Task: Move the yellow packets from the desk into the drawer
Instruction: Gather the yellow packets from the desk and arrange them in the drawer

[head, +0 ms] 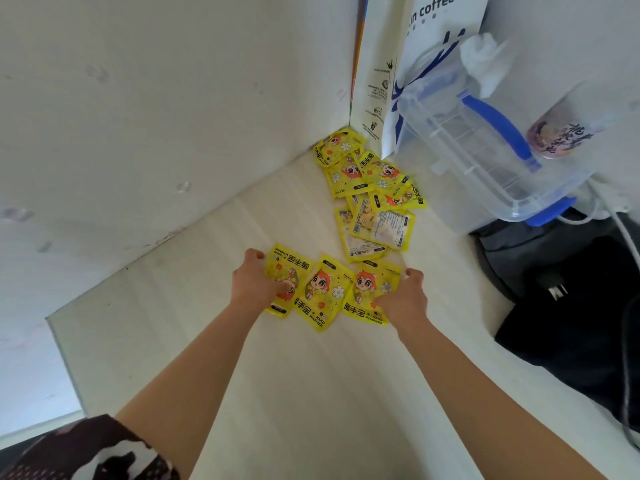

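So both hands are down on the pale bench (277, 393), working the nearest row of three yellow hand-warmer packets (327, 292), which lie flat and side by side with edges overlapping a bit; the left hand (254, 282) sits on the leftmost packet (285, 271) of the row, thumb pressed onto its face and fingers curled over its left edge, so that grip is pinching the packet; the right hand (405, 299) is on the rightmost packet (372, 289), covering its lower right corner, fingers curled around the right edge, also pinching it; the middle packet (323, 294) sits between the two hands with neither hand on it.

Further back, a loose pile of more yellow packets (367, 178) trails into the corner where the two white walls meet, some face up, a couple flipped to the printed back; that pile is well apart from both hands.

Right of the pile there's a clear plastic container with a blue handle (478, 150), a white paper coffee bag (436, 46) leaning on the wall behind it, a bottle with a purple label (568, 129), and a black bag (571, 306) with white cables on it; a patterned dark sleeve (93, 452) shows at the bottom left.
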A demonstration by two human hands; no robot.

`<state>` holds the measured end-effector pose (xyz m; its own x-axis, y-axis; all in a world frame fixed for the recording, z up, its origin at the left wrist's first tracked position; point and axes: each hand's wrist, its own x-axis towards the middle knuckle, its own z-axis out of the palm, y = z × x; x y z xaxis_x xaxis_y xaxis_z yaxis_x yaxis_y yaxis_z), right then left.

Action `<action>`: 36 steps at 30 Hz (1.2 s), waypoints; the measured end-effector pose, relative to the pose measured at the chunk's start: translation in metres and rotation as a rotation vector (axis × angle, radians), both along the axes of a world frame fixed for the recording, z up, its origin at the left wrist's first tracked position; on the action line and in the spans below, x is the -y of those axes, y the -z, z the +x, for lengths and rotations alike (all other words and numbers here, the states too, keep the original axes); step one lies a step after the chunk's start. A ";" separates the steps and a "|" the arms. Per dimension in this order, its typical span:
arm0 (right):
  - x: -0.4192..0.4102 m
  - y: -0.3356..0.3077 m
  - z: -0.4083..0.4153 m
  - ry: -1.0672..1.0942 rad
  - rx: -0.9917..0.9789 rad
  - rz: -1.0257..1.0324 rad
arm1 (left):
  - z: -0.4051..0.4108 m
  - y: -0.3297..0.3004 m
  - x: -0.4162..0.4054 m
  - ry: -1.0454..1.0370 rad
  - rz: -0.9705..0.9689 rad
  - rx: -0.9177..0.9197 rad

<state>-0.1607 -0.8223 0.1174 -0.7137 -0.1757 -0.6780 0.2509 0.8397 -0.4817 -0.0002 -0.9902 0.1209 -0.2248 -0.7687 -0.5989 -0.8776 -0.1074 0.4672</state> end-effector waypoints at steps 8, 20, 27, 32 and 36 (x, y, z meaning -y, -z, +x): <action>-0.027 -0.004 0.001 0.048 0.069 -0.146 | 0.028 -0.003 -0.008 -0.176 0.099 -0.093; 0.000 -0.033 -0.060 -0.253 -0.178 -0.266 | 0.003 -0.025 -0.024 -0.013 0.188 -0.273; 0.042 -0.009 -0.096 -0.551 -0.335 -0.122 | -0.022 -0.006 -0.050 0.090 0.078 -0.148; 0.048 0.006 -0.099 -0.749 -0.395 0.027 | -0.024 0.005 -0.054 0.168 -0.083 -0.040; 0.042 0.004 -0.085 -0.795 -0.464 0.052 | -0.023 0.010 -0.057 0.261 -0.172 0.017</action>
